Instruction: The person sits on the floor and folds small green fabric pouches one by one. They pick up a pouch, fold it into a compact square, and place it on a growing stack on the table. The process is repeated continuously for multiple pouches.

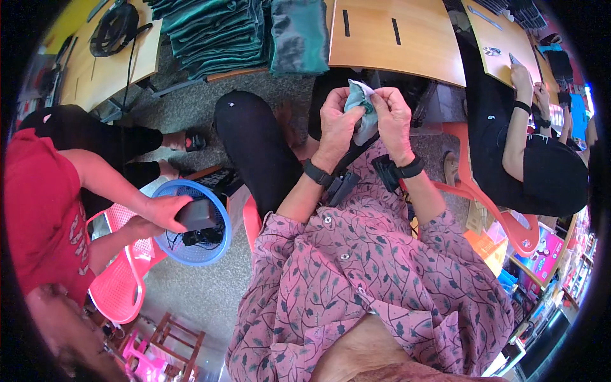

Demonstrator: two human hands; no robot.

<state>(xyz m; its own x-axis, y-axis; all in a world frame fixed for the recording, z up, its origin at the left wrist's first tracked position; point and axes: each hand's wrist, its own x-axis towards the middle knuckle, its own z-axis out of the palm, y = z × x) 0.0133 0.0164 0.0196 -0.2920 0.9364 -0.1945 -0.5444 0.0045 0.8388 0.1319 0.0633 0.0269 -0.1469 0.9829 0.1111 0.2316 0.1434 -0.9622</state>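
My left hand (338, 122) and my right hand (393, 118) are raised side by side in front of my chest. Between their pinched thumbs and fingers is a small crumpled piece of white and green cloth (360, 93), part of it hanging below. Its exact shape is hard to make out, as the fingers cover much of it. Both wrists carry black straps with dark devices. Just beyond my hands is the table, where a folded green shiny cloth (299, 35) lies beside a tall stack of dark green cloths (213, 35).
At left, a person in red (48, 191) holds a dark box over a blue basket (219, 210) containing black items. A person in black (541, 159) works at the right-hand table (499, 38). Red plastic chairs (487, 197) stand nearby; a coiled black strap (114, 28) lies far left.
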